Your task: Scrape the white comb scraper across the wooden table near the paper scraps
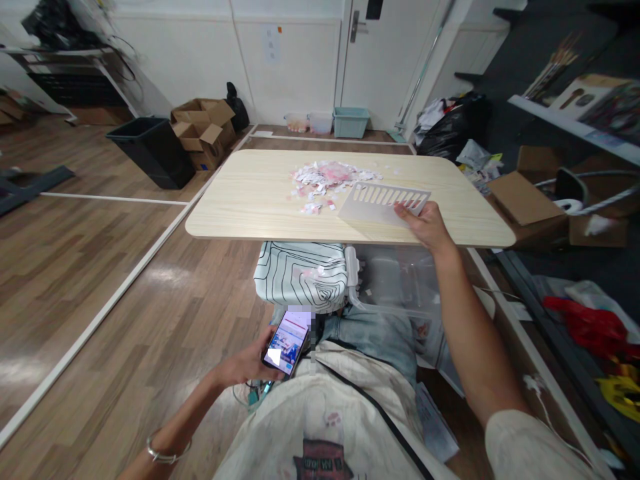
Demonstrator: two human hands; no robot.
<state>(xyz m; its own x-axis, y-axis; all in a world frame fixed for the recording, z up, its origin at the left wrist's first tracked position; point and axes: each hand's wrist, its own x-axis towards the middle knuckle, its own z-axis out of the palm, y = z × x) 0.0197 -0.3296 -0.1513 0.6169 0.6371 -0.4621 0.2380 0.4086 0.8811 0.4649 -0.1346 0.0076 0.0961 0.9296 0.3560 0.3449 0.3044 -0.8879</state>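
My left hand (257,357) is closed round a smartphone (287,343) with a lit screen, held low over my lap. Over the table (235,207), my right hand (427,223) grips a pale slotted plastic panel (373,208) by its right part, thumb on top. The panel is tilted, its lower left edge close to the table top. Just beyond its left end lies a heap of white and pink paper scraps (323,177), with a smaller clump (313,208) nearer me.
Below the table's near edge are a line-patterned cushion-like thing (300,277) and a clear plastic bin (400,277). A black trash bin (155,150) and cardboard boxes (203,130) stand at the far left. On the right is an open carton (530,190).
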